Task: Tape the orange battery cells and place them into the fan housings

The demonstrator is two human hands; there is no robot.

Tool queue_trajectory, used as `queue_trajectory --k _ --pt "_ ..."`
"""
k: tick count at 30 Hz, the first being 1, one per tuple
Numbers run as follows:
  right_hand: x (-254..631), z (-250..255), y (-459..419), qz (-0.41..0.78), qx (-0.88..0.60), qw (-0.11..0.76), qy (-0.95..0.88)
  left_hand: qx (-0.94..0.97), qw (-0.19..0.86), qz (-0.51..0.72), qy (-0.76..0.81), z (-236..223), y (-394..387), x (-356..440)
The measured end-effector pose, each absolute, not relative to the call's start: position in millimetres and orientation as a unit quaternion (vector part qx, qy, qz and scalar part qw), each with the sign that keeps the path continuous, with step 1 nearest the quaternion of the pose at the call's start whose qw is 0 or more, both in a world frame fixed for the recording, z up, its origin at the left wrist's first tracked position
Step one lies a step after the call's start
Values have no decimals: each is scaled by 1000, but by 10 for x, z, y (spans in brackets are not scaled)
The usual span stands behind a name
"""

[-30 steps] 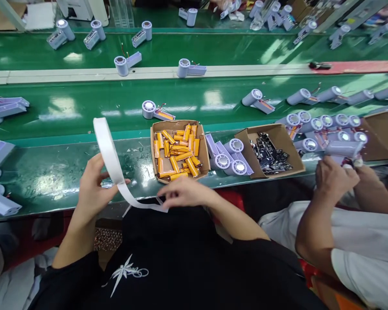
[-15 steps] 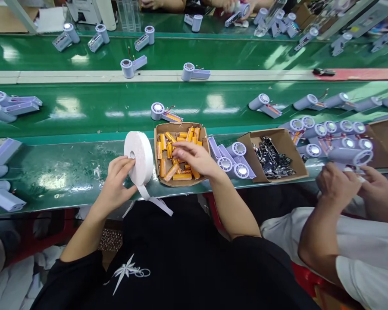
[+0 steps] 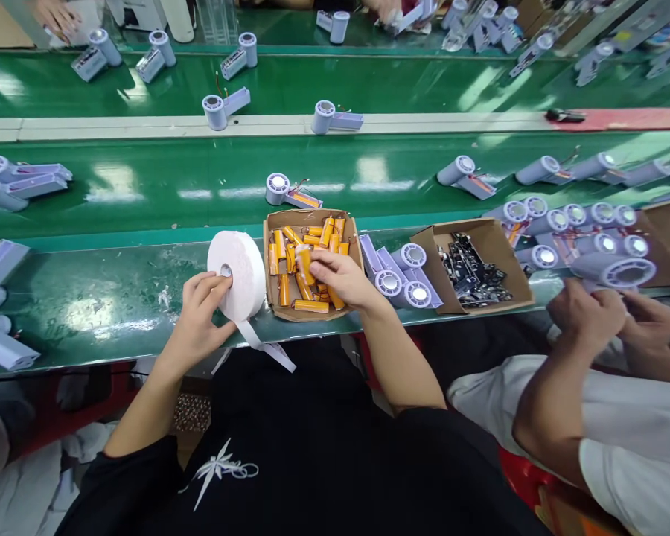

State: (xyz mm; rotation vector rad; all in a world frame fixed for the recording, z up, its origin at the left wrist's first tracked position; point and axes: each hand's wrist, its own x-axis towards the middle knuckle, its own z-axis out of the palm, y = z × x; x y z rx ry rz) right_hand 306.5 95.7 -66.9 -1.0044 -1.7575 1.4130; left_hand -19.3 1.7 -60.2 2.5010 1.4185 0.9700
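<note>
My left hand (image 3: 204,309) grips a large roll of white tape (image 3: 244,275) at its core, with the roll standing on edge on the bench. A loose strip of the tape (image 3: 268,350) hangs past the bench's front edge. Between the thumb and fingers of my right hand (image 3: 340,277) is an orange battery (image 3: 304,264), slightly blurred, just over a cardboard box (image 3: 313,316). Several more orange batteries (image 3: 313,306) lie jumbled in that box.
Right of the battery box lie several lilac fan housings (image 3: 388,283). Beyond them is a cardboard box of black circuit boards (image 3: 472,275). A co-worker's hands (image 3: 592,316) hold a housing at right. More housings sit along the green conveyor belt (image 3: 173,171).
My right hand has closed on an orange battery and lifted it slightly from the pile. The left hand and tape roll have barely shifted. Across the belt, another person's hand has appeared at top left.
</note>
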Motion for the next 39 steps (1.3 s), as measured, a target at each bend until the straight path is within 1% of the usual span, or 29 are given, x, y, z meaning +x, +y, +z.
queue_trajectory --k 1,3,6,9,13,16,20,22,23,25,28,30,33,36,37,39 --pt "3084 -642 925 583 -385 356 -621 826 46 316 466 -610 18 -194" --pt "3087 -568 842 647 -365 373 -556 829 26 308 465 -626 28 -187" --pt "3040 -426 725 663 -355 381 -538 834 -2 299 463 -627 47 -154" --pt "3011 -276 657 600 -390 372 -592 848 -1 275 452 -587 45 -117" --pt "3016 -135 619 433 -421 335 -723 870 -2 235 434 -528 11 -89" --pt "3013 -95 614 349 -418 308 -780 878 -15 218 427 -509 -13 -83" --pt "3026 -62 650 305 -426 258 -812 885 -29 200 420 -484 -5 -110" --pt "3030 -52 666 322 -424 243 -810 887 -48 196 415 -457 16 -130" --pt "3021 -59 663 346 -422 250 -800 887 -60 196 413 -440 24 -133" --pt "2959 -115 628 424 -418 298 -746 883 -81 207 412 -404 26 -113" --pt "2785 -297 530 538 -423 432 -587 870 -90 242 420 -376 -48 -1" --pt "2711 -422 501 576 -426 501 -485 861 -77 260 430 -390 -152 94" --pt "2857 -488 607 576 -428 566 -405 873 -22 268 408 -467 -334 113" --pt "3241 -436 789 501 -430 660 -358 872 32 233 429 -599 -422 -181" --pt "3351 -422 816 480 -435 677 -350 859 42 209 466 -650 -414 -337" --pt "3458 -432 771 483 -449 662 -357 820 55 162 546 -747 -352 -648"
